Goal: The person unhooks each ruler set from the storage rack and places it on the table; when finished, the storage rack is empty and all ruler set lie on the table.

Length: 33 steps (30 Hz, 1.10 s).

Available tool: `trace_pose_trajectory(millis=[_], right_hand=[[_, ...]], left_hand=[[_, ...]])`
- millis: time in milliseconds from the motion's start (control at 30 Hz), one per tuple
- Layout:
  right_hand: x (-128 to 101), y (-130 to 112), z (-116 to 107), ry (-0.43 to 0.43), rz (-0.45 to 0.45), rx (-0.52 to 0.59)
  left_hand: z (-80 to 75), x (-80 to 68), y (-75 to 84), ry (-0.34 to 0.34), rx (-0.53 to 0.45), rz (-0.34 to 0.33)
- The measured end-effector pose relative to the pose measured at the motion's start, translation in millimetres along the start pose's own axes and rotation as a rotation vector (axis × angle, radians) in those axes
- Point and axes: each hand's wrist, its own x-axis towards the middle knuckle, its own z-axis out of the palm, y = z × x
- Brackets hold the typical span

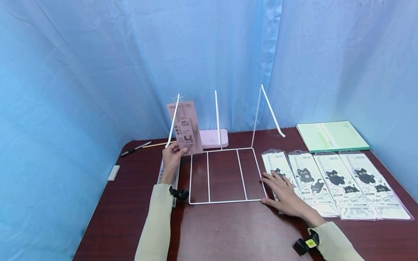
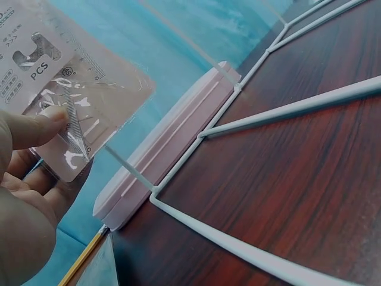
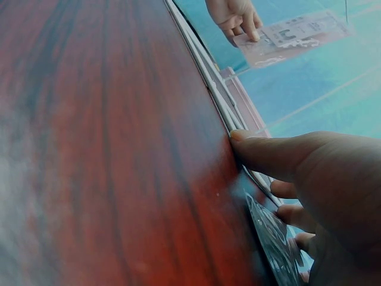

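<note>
My left hand point(image 1: 173, 159) pinches the lower edge of a pink ruler-set packet point(image 1: 192, 127), its thumb on the clear front in the left wrist view. The packet stands upright at the left prong point(image 1: 172, 121) of a white wire rack point(image 1: 225, 201). Its clear top meets the prong's upper end; whether the prong passes through its hole I cannot tell. My right hand point(image 1: 285, 194) rests at the rack's front right corner. The thumb touches the front bar, and the other fingers extend over the side bar and a white cat-print ruler-set packet point(image 1: 272, 159).
More cat-print ruler-set packets point(image 1: 333, 177) lie to the right, before a green notebook point(image 1: 333, 136). Behind the rack is a pink case point(image 1: 212, 139). A pen point(image 1: 135, 148), a pencil point(image 1: 155, 144) and a white eraser-like block point(image 1: 113, 173) lie left. Another packet point(image 1: 176, 181) lies under my left wrist.
</note>
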Motion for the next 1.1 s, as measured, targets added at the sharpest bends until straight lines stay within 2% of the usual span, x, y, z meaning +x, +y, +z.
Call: trace_pose_trajectory(millis=[233, 333, 533, 800, 1100], right_hand=[[0, 0, 0, -0.001, 0.002, 0.008], [0, 0, 0, 0.004, 0.001, 0.011], [0, 2, 0, 0.005, 0.0, 0.014], [0, 1, 0, -0.014, 0.016, 0.022], [1, 1, -1, -0.016, 0.015, 0.023]], left_hand=[[-5.9, -9.1, -0.4, 0.01, -0.006, 0.019], [-7.5, -13.7, 0.3, 0.009, 0.0, 0.051], [-11.0, -19.5, -0.7, 0.0, -0.057, 0.13], [-11.6, -22.0, 2.4, 0.011, -0.02, 0.069], [-14.2, -25.0, 3.5, 0.022, -0.014, 0.061]])
